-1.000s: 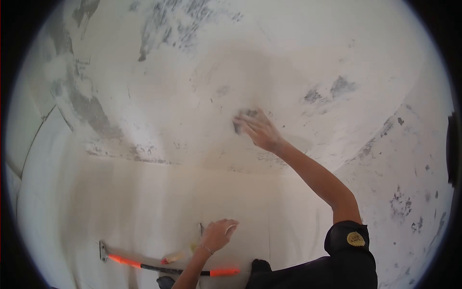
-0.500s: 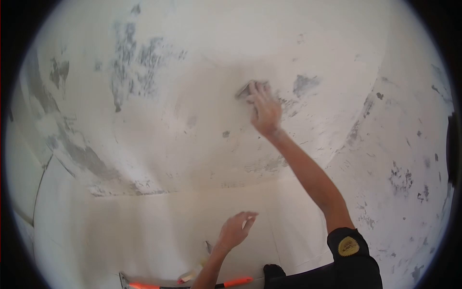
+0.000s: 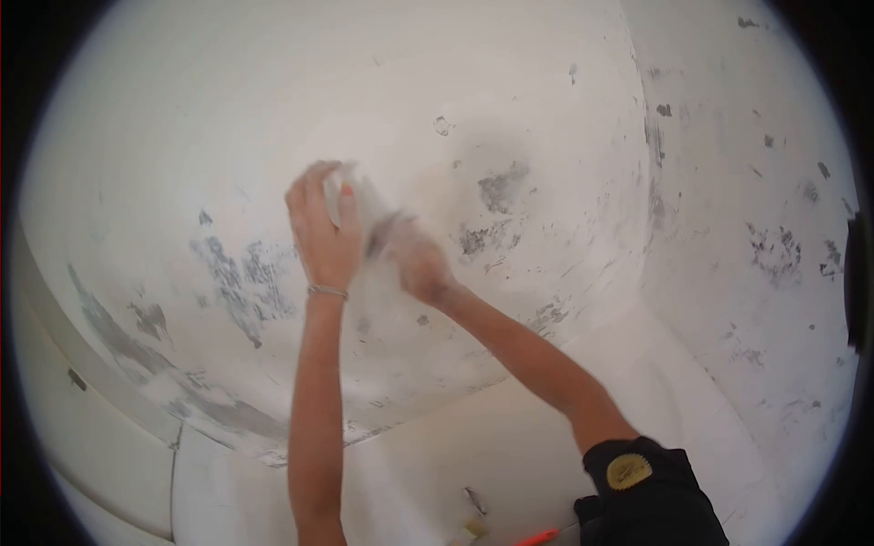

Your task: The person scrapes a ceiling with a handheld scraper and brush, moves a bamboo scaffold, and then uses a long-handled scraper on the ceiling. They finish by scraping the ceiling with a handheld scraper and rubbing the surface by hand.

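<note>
My left hand (image 3: 326,227) is raised in front of the wall (image 3: 401,100), thumb apart from its curved fingers, a thin bracelet (image 3: 328,292) at the wrist. A pale blur shows beside its thumb. Close to its right, my right hand (image 3: 422,262) is smeared by motion, its fingers closed around a small flat grey pad (image 3: 382,233) with a dark edge, which looks like a sanding pad. The pad's far side is hidden by the fingers. White filler with grey scuffed patches (image 3: 503,187) covers the wall around both hands.
Below the wall lies a pale floor (image 3: 410,473). On it are a small dark-and-light tool (image 3: 474,500), a yellowish piece (image 3: 475,527) and an orange handle (image 3: 537,538). Another patchy wall (image 3: 728,227) meets this one at the right. A pale panel (image 3: 100,437) stands at the left.
My left hand has risen from low over the floor to the wall. The right hand has moved left and lower with the pad, close to the left. The view has shifted.
</note>
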Demonstrator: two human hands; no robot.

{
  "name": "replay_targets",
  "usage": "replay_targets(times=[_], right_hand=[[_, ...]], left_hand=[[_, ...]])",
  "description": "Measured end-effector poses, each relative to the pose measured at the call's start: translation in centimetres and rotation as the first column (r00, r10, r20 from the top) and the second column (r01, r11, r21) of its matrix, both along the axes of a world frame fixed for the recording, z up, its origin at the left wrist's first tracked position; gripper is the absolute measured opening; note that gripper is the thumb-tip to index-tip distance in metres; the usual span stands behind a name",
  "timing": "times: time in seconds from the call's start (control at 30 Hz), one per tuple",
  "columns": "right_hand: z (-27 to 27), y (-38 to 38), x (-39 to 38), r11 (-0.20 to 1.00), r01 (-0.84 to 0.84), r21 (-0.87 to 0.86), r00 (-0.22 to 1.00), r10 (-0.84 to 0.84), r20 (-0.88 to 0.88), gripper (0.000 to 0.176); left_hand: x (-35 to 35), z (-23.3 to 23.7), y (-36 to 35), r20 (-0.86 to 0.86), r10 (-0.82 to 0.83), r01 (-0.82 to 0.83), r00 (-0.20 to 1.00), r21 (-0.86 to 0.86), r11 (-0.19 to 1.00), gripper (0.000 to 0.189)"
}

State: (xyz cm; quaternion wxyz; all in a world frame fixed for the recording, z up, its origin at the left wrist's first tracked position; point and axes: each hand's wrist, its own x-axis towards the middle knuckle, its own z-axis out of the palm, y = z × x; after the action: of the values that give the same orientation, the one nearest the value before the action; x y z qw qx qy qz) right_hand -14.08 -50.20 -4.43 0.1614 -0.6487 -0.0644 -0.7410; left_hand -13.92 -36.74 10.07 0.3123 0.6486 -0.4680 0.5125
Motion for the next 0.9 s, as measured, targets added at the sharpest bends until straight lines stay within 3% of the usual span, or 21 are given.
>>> replay_targets(times=[0.03,0.07,0.13,0.17,0.2,0.27,0.3,0.33,0.37,0.4,0.43,0.47,0.53,0.57,0.63,0.67,0.73,0.87,0.9], right_hand=[[0.2,0.4,-0.2,0.944,-0.080,-0.321,0.989,0.034,-0.145,0.020],[0.5,-1.0,0.2,0.949,-0.077,-0.307,0.991,0.038,-0.131,0.020],[1.6,-5.3,1.0,0.989,-0.054,-0.140,0.997,0.061,0.047,0.024],[3.1,-5.5,-0.2,0.997,0.083,0.003,0.987,-0.083,0.138,0.037],[3.7,-4.7,0.3,0.996,0.083,0.011,0.986,-0.084,0.143,0.037],[4.6,-0.8,2.5,0.890,-0.061,0.452,0.962,-0.067,0.263,0.047],[3.2,0.5,4.3,0.851,-0.229,0.473,0.970,0.242,0.034,0.051],[2.8,0.3,3.9,0.849,-0.226,0.478,0.970,0.241,0.030,0.051],[2.8,-0.1,2.8,0.982,-0.143,0.126,0.986,0.152,-0.069,0.052],[2.8,-0.7,1.7,0.967,-0.062,-0.248,0.992,0.032,-0.124,0.053],[3.5,-3.0,0.5,0.965,0.005,-0.261,0.981,-0.055,-0.187,0.053],[3.3,-5.7,1.8,0.977,-0.053,-0.206,0.997,0.064,0.050,0.050],[4.0,-8.0,0.4,0.987,0.024,0.157,0.994,-0.039,0.098,0.044],[4.5,-7.3,0.6,0.987,0.026,0.156,0.994,-0.042,0.099,0.044],[5.1,-4.0,1.5,0.919,-0.059,0.391,0.980,-0.022,0.199,0.035],[4.6,-1.9,1.6,0.936,-0.098,0.338,0.993,0.114,-0.027,0.024],[3.6,-0.8,0.1,0.982,-0.125,-0.141,0.990,0.114,-0.083,0.027],[4.6,-4.4,-1.1,0.987,-0.074,-0.141,0.997,0.070,-0.039,0.028],[4.8,-4.4,-1.1,0.999,-0.035,0.011,0.998,0.034,0.047,0.027]], left_hand=[[0.6,1.4,0.1,0.067,0.063,-0.066,0.996,0.030,0.997,0.038],[1.0,2.8,0.5,0.082,0.064,-0.068,0.995,0.045,0.997,0.038],[2.1,5.6,1.7,0.296,0.313,-0.350,0.902,0.080,0.933,0.051],[3.3,6.6,2.3,0.306,0.313,-0.353,0.899,0.084,0.932,0.051],[4.5,7.6,2.9,0.256,0.379,-0.415,0.889,0.103,0.904,0.055],[6.6,8.1,3.3,0.204,0.438,-0.468,0.876,0.138,0.873,0.059],[7.7,7.8,3.2,0.243,0.484,-0.522,0.841,0.124,0.844,0.060],[8.3,7.6,3.1,0.283,0.528,-0.574,0.801,0.109,0.812,0.062],[8.4,7.5,2.9,0.285,0.526,-0.573,0.801,0.113,0.812,0.062],[8.3,7.6,2.9,0.259,0.518,-0.559,0.815,0.121,0.820,0.062],[8.3,7.6,2.9,0.231,0.510,-0.545,0.829,0.130,0.828,0.062],[8.3,7.6,2.9,0.234,0.509,-0.545,0.829,0.130,0.828,0.062],[8.4,7.4,2.8,0.248,0.508,-0.545,0.825,0.115,0.830,0.062],[8.6,7.5,2.8,0.249,0.506,-0.543,0.826,0.114,0.832,0.062],[8.7,7.4,2.9,0.262,0.491,-0.532,0.831,0.112,0.840,0.063],[8.8,7.4,2.9,0.260,0.491,-0.532,0.831,0.114,0.839,0.063],[9.1,7.5,3.0,0.270,0.491,-0.533,0.828,0.108,0.839,0.063],[8.1,7.5,2.7,0.260,0.494,-0.531,0.830,0.094,0.842,0.061],[7.5,7.4,2.8,0.213,0.482,-0.511,0.850,0.108,0.853,0.061]])
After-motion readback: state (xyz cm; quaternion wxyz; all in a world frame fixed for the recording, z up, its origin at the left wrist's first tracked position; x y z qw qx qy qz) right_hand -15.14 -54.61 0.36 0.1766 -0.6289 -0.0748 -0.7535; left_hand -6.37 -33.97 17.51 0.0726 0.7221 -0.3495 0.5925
